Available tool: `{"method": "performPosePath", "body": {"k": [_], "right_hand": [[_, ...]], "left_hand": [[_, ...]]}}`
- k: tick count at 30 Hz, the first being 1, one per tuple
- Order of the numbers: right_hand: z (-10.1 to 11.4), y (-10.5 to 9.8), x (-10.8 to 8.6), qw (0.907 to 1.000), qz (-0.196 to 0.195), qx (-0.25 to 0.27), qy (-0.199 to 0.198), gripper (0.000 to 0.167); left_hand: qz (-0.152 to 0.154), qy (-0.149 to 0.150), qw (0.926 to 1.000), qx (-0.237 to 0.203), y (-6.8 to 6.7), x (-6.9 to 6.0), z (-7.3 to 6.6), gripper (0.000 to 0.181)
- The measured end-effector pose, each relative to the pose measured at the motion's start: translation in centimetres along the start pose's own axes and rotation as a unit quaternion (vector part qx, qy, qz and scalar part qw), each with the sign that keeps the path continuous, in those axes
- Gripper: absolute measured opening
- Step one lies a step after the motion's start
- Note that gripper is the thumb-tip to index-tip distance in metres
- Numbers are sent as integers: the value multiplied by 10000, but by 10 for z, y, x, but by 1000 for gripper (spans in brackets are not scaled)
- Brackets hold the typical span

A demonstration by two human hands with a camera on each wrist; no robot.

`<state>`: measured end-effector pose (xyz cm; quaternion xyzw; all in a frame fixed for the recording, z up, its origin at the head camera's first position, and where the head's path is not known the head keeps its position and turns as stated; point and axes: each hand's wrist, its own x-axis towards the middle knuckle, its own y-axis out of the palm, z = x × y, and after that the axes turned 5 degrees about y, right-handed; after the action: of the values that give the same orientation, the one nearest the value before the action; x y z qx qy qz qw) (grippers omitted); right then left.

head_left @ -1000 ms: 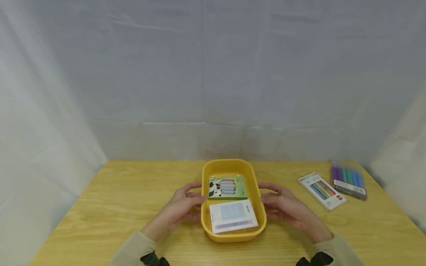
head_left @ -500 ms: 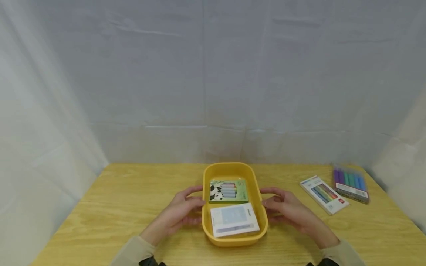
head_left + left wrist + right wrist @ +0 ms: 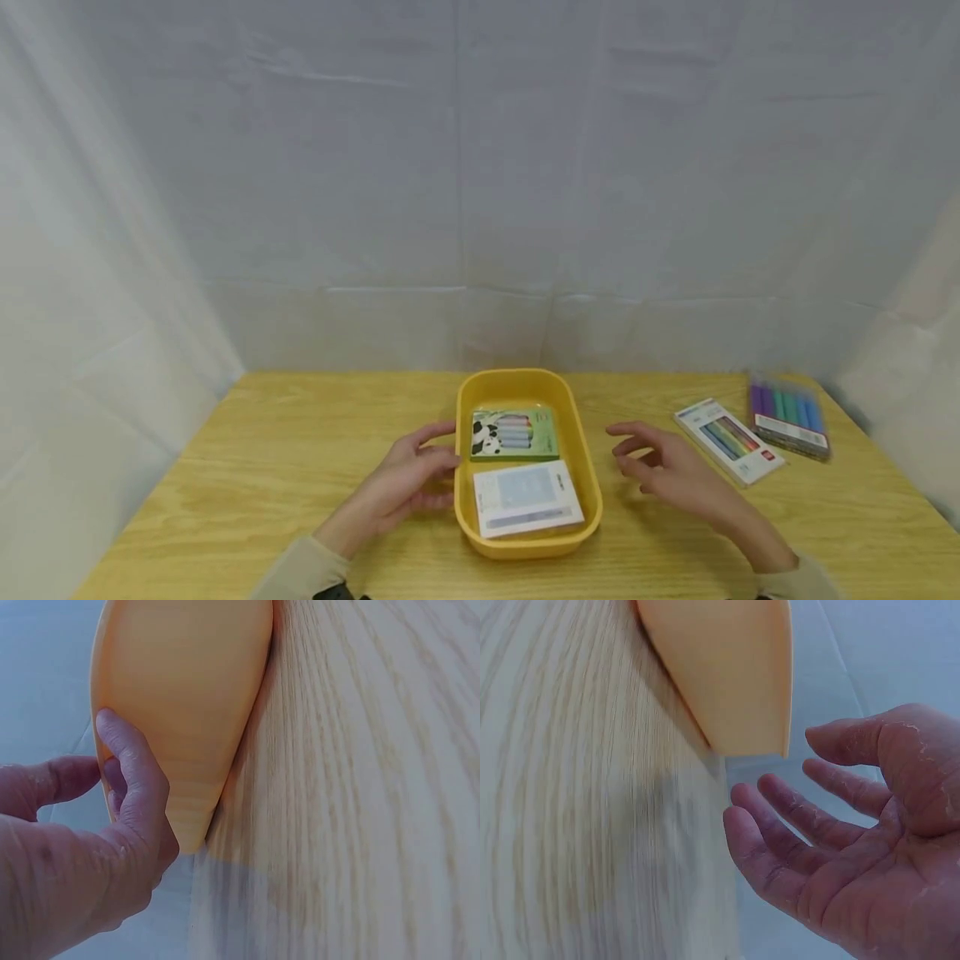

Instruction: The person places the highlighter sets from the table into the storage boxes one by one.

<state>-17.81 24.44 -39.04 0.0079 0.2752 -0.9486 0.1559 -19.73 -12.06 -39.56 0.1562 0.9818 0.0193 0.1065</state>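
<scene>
A yellow plastic tray (image 3: 525, 546) stands on the table in front of me, longer front to back. Inside lie a green panda-printed box (image 3: 513, 433) showing pastel sticks, and a white flat box (image 3: 527, 498) with a light blue panel. My left hand (image 3: 408, 475) holds the tray's left side, thumb at the rim and fingers against the outer wall, as the left wrist view shows. My right hand (image 3: 671, 475) is apart from the tray's right side, above the table, fingers loosely bent with nothing between them; the right wrist view shows the gap.
At right on the wooden table (image 3: 315, 417) lie a white box of coloured sticks (image 3: 730, 442) with a window and a clear pack of purple, green and blue markers (image 3: 789, 417). A pale curtain (image 3: 480, 183) hangs behind the table.
My right hand has let go of the tray's right side and moved off to the right. The left hand stays on the tray, which has hardly moved.
</scene>
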Motion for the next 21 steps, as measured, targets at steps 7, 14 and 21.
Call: {"method": "performPosePath", "body": {"k": [7,14,21], "right_hand": [[-5,-3,-6,9768,-926,-1807,-684,43],[-9,-3,-8,9192,-1655,-3478,-822,49],[-18,-11,-10,8727,-1873,-4452,-712,61]], "left_hand": [[-13,-10,10000,25,-2,0,2,67],[-77,-48,9999,48,-1,0,2,66],[-90,-47,9999,28,0,1,2,66]]}}
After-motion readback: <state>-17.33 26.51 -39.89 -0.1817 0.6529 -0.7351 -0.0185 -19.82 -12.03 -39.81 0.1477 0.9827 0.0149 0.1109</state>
